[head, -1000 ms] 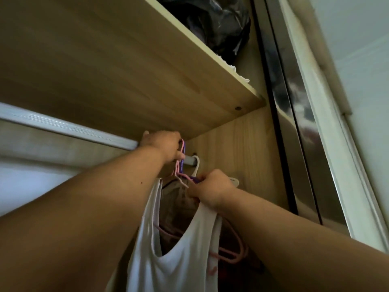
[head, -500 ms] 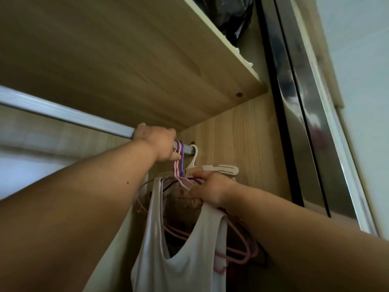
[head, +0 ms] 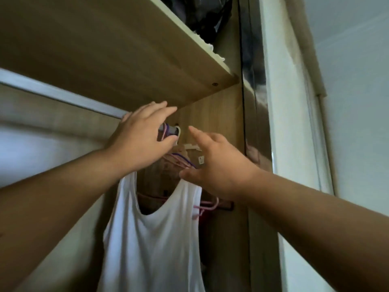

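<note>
A white sleeveless top (head: 153, 239) hangs from a hanger on the metal closet rail (head: 63, 95), among pink and purple hangers (head: 181, 161) crowded at the rail's right end. My left hand (head: 143, 142) hovers in front of the rail with fingers spread, holding nothing. My right hand (head: 216, 165) is open beside the hanger hooks, its index finger pointing up and its thumb near the top's right strap. A white hanger hook (head: 177, 131) shows between the two hands.
A wooden shelf (head: 126, 60) sits just above the rail, with a dark bag (head: 202, 15) on top. The wardrobe's wooden side panel (head: 219, 114) is right behind the hangers. A sliding door frame (head: 254, 102) and a pale wall stand to the right.
Both hands have let go: the left released the rail and hooks, the right released the hanger at the top's shoulder. Both drew back with fingers spread. The white top now hangs free.
</note>
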Available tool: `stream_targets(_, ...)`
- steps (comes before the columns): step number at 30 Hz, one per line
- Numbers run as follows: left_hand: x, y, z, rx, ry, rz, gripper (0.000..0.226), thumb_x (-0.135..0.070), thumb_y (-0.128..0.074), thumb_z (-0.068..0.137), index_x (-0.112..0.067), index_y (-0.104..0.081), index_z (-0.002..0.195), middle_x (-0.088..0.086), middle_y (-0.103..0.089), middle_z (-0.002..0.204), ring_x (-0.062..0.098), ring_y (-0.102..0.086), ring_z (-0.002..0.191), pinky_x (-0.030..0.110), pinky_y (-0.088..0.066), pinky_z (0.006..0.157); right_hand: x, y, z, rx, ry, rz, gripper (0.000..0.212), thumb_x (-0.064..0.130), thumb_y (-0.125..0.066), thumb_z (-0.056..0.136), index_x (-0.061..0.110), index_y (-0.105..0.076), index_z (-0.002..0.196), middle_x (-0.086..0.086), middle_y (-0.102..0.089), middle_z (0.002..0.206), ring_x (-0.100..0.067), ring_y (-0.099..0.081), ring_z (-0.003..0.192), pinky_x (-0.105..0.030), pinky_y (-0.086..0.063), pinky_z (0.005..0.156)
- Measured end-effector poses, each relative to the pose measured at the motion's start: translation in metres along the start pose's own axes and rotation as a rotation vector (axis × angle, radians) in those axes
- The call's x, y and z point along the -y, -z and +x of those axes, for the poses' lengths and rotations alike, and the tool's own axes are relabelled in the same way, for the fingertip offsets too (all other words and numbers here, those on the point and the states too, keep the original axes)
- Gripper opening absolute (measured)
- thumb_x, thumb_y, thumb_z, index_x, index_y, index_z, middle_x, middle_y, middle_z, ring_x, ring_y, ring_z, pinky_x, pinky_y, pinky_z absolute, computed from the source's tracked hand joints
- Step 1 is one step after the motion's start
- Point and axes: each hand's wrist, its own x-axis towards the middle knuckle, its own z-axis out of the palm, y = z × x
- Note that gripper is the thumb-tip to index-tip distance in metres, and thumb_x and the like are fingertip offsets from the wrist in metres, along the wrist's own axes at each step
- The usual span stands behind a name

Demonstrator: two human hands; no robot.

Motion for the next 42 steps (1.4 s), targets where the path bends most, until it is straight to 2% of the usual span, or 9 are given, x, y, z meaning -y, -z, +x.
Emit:
stream_targets(2, -0.038, 0.014, -0.024, -0.007, -0.104, -0.065, 0.062, -0.043, -0.057, 0.084, -0.03, -0.038, 0.142, -0.004, -0.037, 0.149, 0.017, -0.03, 0.138, 0.04, -0.025, 0.11, -0.002, 0.026, -0.036, -0.084, 0.017, -0.041, 0.09, 0.052, -0.068, 0.077, 0.046, -0.007, 0.144, 0.005, -0.024, 0.152, -0.008, -0.046, 0.117, -0.009, -0.033, 0.078)
stream_targets(4, -0.085, 0.023, -0.044, 0.037, -0.185, -0.108, 0.064, -0.049, -0.05, 0.079, -0.031, -0.04, 0.14, -0.006, -0.04, 0.146, 0.015, -0.034, 0.134, 0.038, -0.028, 0.108, -0.008, 0.053, -0.083, -0.117, -0.014, -0.109, 0.089, 0.051, -0.069, 0.076, 0.045, -0.011, 0.144, 0.008, -0.028, 0.15, -0.01, -0.045, 0.122, -0.006, -0.027, 0.077)
stream_targets(7, -0.161, 0.025, -0.074, 0.143, -0.242, -0.26, 0.065, -0.056, -0.049, 0.081, -0.037, -0.035, 0.141, -0.01, -0.035, 0.148, 0.013, -0.032, 0.135, 0.034, -0.025, 0.107, -0.019, 0.091, -0.167, -0.056, -0.131, -0.242, 0.09, 0.053, -0.067, 0.077, 0.044, -0.01, 0.145, 0.008, -0.024, 0.153, -0.015, -0.036, 0.134, -0.021, -0.034, 0.097)
stream_targets(10, -0.247, 0.017, -0.114, 0.25, -0.365, -0.389, 0.067, -0.059, -0.051, 0.083, -0.04, -0.027, 0.143, -0.012, -0.029, 0.151, 0.01, -0.026, 0.136, 0.025, -0.016, 0.1, -0.029, 0.127, -0.27, 0.089, -0.284, -0.411, 0.093, 0.055, -0.062, 0.077, 0.044, 0.0, 0.146, 0.005, -0.013, 0.156, -0.017, -0.024, 0.14, -0.027, -0.026, 0.109)
stream_targets(15, -0.401, 0.016, -0.2, 0.504, -0.573, -0.631, 0.073, -0.056, -0.056, 0.08, -0.034, -0.03, 0.144, -0.004, -0.028, 0.153, 0.016, -0.029, 0.136, 0.03, -0.026, 0.108, -0.029, 0.185, -0.449, 0.266, -0.692, -0.503, 0.088, 0.055, -0.06, 0.08, 0.044, 0.0, 0.145, 0.007, 0.0, 0.156, -0.02, -0.016, 0.142, -0.032, -0.025, 0.111)
stream_targets(18, -0.489, 0.02, -0.254, 0.648, -0.678, -0.781, 0.077, -0.056, -0.054, 0.082, -0.031, -0.022, 0.148, -0.001, -0.023, 0.155, 0.019, -0.025, 0.138, 0.036, -0.025, 0.11, -0.017, 0.216, -0.542, 0.346, -0.911, -0.542, 0.087, 0.053, -0.06, 0.082, 0.038, -0.004, 0.147, 0.004, 0.003, 0.156, -0.025, -0.023, 0.139, -0.038, -0.03, 0.111)
stream_targets(25, -0.665, 0.062, -0.375, 0.884, -0.932, -1.099, 0.073, -0.051, -0.052, 0.085, -0.029, -0.022, 0.148, -0.002, -0.023, 0.155, 0.017, -0.024, 0.139, 0.036, -0.024, 0.111, 0.045, 0.266, -0.722, 0.284, -1.416, -0.602, 0.076, 0.05, -0.06, 0.08, 0.04, -0.019, 0.144, -0.005, -0.013, 0.155, -0.029, -0.028, 0.138, -0.042, -0.033, 0.11)
stream_targets(31, -0.741, 0.118, -0.465, 1.17, -1.143, -1.248, 0.068, -0.044, -0.056, 0.084, -0.031, -0.03, 0.145, 0.0, -0.025, 0.154, 0.019, -0.027, 0.14, 0.034, -0.027, 0.112, 0.138, 0.274, -0.84, 0.128, -1.927, -0.596, 0.07, 0.047, -0.064, 0.08, 0.038, -0.033, 0.141, -0.006, -0.02, 0.154, -0.024, -0.03, 0.138, -0.036, -0.032, 0.111)
stream_targets(42, -0.766, 0.243, -0.577, 1.116, -1.719, -1.359, 0.067, -0.048, -0.054, 0.082, -0.036, -0.03, 0.143, -0.007, -0.028, 0.15, 0.017, -0.025, 0.139, 0.045, -0.025, 0.113, 0.343, 0.23, -0.92, -0.26, -2.509, -0.752, 0.063, 0.043, -0.062, 0.082, 0.035, -0.038, 0.14, -0.003, -0.02, 0.154, -0.022, -0.028, 0.139, -0.039, -0.031, 0.111)
